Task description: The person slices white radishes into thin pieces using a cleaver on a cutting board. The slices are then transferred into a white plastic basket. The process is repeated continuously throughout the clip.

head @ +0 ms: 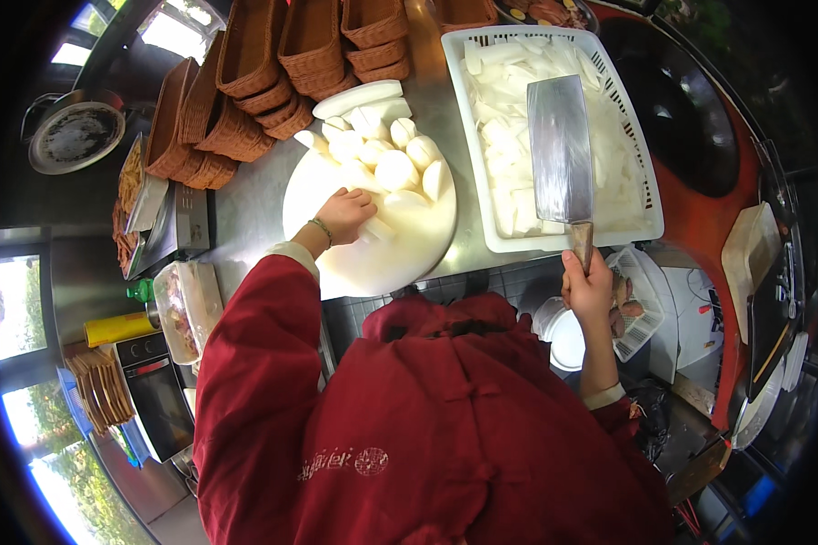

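My right hand (587, 283) grips the wooden handle of a cleaver (560, 146), whose broad blade is over a white plastic basket (494, 244) of cut white vegetable pieces (501, 146). On a round white cutting board (354, 272), my left hand (346, 214) rests with curled fingers on or beside pale cut pieces (376, 230); whether it grips one is hidden. Thick peeled white vegetable chunks (396, 170), perhaps radish, crowd the board's far part. Longer peeled pieces (358, 97) lie at its far edge.
Stacked brown wicker baskets (249, 48) line the counter's far left. A dark wok (678, 109) is set in the red stove at right. A plastic container of food (189, 310) is at left. Below the counter's right side are a white bucket (566, 340) and a white basket (637, 330).
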The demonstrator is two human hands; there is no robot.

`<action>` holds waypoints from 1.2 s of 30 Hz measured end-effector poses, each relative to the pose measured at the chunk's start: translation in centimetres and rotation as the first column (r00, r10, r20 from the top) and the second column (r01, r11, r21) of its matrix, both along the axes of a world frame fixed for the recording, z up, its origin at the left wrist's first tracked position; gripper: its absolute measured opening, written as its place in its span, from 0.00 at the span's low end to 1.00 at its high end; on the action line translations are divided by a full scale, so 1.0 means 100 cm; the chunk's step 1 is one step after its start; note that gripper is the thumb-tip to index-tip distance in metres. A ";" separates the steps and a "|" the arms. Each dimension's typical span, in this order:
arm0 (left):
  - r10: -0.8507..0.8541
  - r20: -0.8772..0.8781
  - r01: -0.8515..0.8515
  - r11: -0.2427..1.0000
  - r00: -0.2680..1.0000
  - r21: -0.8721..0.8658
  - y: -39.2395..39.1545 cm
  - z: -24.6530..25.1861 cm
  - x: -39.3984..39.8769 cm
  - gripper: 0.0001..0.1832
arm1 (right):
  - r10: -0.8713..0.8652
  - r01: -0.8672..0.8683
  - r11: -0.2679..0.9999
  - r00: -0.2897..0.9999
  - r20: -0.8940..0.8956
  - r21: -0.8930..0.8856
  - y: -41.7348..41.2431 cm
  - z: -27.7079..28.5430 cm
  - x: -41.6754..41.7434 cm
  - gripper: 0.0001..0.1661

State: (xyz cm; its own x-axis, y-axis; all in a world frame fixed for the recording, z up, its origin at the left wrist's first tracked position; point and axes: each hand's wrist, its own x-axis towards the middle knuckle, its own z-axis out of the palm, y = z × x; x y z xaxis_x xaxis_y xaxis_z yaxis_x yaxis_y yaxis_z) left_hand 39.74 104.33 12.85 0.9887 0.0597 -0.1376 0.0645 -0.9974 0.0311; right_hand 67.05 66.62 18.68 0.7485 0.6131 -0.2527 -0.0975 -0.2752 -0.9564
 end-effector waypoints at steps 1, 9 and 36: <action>0.021 -0.012 -0.021 1.000 1.000 0.001 0.001 -0.002 0.001 0.14 | -0.002 0.002 1.000 1.000 -0.005 -0.015 -0.001 0.000 0.001 0.15; 0.354 0.116 -0.310 0.906 0.928 -0.287 0.006 0.039 -0.021 0.18 | -0.047 0.047 0.996 0.999 0.004 0.075 -0.013 -0.001 0.005 0.15; 0.282 0.283 0.052 0.617 0.917 -0.785 -0.086 0.174 0.243 0.15 | 0.025 0.242 0.950 0.570 0.822 -0.196 -0.079 0.008 0.065 0.21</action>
